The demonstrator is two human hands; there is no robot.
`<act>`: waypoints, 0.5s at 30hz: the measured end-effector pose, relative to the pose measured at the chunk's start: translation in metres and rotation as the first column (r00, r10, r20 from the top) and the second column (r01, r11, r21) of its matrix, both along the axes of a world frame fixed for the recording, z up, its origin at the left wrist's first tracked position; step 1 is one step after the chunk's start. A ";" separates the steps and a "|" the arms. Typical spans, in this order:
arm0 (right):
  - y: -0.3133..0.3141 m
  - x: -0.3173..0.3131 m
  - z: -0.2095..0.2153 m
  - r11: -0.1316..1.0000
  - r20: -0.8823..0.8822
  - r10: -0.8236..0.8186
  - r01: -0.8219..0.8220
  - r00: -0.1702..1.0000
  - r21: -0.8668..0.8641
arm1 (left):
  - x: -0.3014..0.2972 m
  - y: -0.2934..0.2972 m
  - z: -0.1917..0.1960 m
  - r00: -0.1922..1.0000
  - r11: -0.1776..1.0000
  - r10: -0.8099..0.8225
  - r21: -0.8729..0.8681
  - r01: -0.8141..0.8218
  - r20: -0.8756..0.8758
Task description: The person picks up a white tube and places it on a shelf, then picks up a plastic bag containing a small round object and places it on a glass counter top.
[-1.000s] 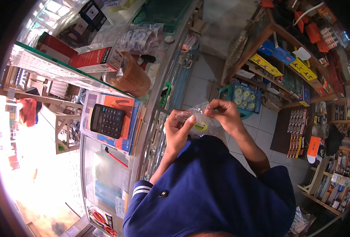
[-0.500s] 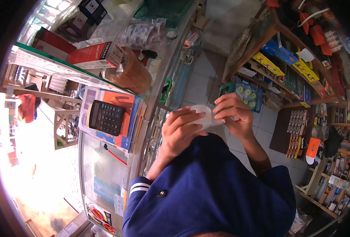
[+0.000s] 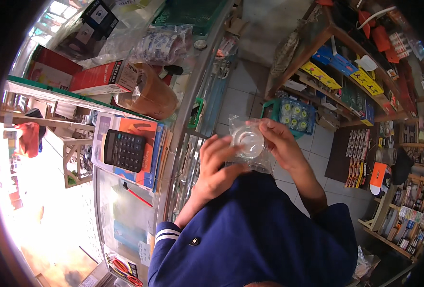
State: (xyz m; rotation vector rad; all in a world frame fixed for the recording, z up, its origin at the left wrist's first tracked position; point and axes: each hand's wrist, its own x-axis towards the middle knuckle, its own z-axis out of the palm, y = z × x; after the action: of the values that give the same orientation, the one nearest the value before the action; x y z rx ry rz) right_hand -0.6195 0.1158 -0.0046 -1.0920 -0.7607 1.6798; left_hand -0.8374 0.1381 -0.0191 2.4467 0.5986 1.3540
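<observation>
Beside the glass counter (image 3: 140, 215), at three o'clock from the calculator (image 3: 124, 150), left hand (image 3: 217, 165) and right hand (image 3: 279, 143) pinch a clear bag (image 3: 248, 143); slick plastic could slip, spilling its round contents.

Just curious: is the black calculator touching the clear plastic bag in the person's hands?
Apart. The head view shows the black calculator lying on the glass counter, well left of the clear plastic bag.

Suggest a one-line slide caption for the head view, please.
Both hands, left hand and right hand, hold a clear plastic bag beside a glass counter bearing a calculator.
</observation>
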 end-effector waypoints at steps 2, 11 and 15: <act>0.000 -0.002 0.001 0.995 0.043 -0.073 0.070 0.996 0.067 | 0.003 -0.003 0.008 0.974 0.918 0.022 -0.392 0.070 0.226; 0.000 -0.018 0.008 0.960 0.317 0.014 -0.101 0.948 0.262 | -0.007 -0.004 -0.016 0.825 0.229 0.245 -0.857 0.462 0.510; -0.001 -0.017 -0.014 0.955 0.279 -0.010 -0.073 0.960 0.288 | -0.004 -0.002 -0.014 0.806 0.304 0.245 -0.832 0.463 0.538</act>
State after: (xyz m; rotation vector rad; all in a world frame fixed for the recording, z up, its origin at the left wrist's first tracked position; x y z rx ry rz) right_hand -0.6370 0.1148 -0.0186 -1.1155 -1.1759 1.3949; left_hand -0.8410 0.1360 -0.0334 0.9483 0.7251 1.0607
